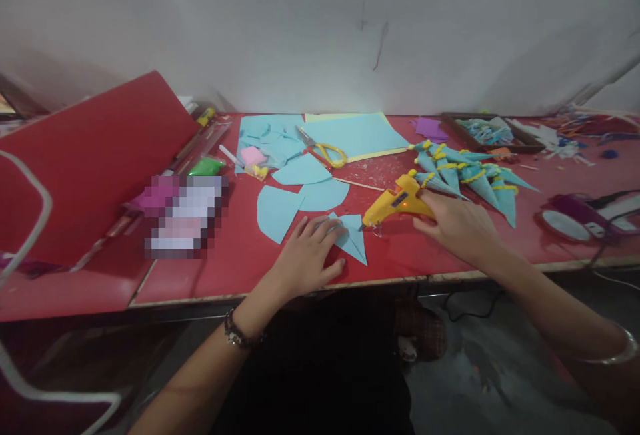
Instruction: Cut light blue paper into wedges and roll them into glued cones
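My right hand (453, 225) is wrapped round the handle of a yellow glue gun (395, 205), whose nozzle points left and touches or nearly touches a folded light-blue paper piece (354, 238). Fingers spread, my left hand (310, 258) lies flat with its fingertips on that paper's left side. Beyond the left hand are several cut blue paper pieces, one a rounded sector (277, 213). To the right of the glue gun, blue paper cones (480, 185) with yellow trim lie in a heap.
Yellow-handled scissors (331, 155) lie on blue sheets (363, 135) at the back. A thin stick (357, 184) rests near the cut pieces. A tray of scraps (493, 133) stands back right. At left are a red board (100, 161), a green packet (206, 167) and a blurred-out rectangle (190, 215).
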`<state>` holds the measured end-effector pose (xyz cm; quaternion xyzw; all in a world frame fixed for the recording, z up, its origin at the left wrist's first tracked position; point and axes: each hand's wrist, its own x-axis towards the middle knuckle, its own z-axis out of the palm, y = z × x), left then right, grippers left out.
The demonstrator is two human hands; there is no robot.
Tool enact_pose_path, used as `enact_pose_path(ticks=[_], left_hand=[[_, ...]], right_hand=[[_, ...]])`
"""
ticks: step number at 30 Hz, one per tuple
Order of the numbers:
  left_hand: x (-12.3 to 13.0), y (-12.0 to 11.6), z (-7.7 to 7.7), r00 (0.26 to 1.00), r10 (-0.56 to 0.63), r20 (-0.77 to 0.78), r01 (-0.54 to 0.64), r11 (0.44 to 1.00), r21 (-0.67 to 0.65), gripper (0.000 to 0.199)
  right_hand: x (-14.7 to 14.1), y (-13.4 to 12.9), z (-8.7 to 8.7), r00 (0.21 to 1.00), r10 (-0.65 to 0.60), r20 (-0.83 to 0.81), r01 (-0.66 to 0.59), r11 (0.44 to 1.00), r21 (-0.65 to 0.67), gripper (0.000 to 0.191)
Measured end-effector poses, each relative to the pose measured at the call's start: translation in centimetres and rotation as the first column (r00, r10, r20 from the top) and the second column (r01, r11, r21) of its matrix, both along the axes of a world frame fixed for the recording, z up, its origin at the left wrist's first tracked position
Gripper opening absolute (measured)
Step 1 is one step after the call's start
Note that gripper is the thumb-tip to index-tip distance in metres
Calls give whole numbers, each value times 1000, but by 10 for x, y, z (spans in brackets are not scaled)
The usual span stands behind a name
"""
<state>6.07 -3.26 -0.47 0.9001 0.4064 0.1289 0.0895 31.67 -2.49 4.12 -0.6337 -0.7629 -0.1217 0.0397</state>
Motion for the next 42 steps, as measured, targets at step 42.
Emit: enact_pose_path(ticks=[42], left_hand=[[-4, 11, 2, 985, 126, 119, -115, 989, -95, 43]], right_hand=[[55, 32, -51, 840, -192, -507, 278, 956, 97, 34]])
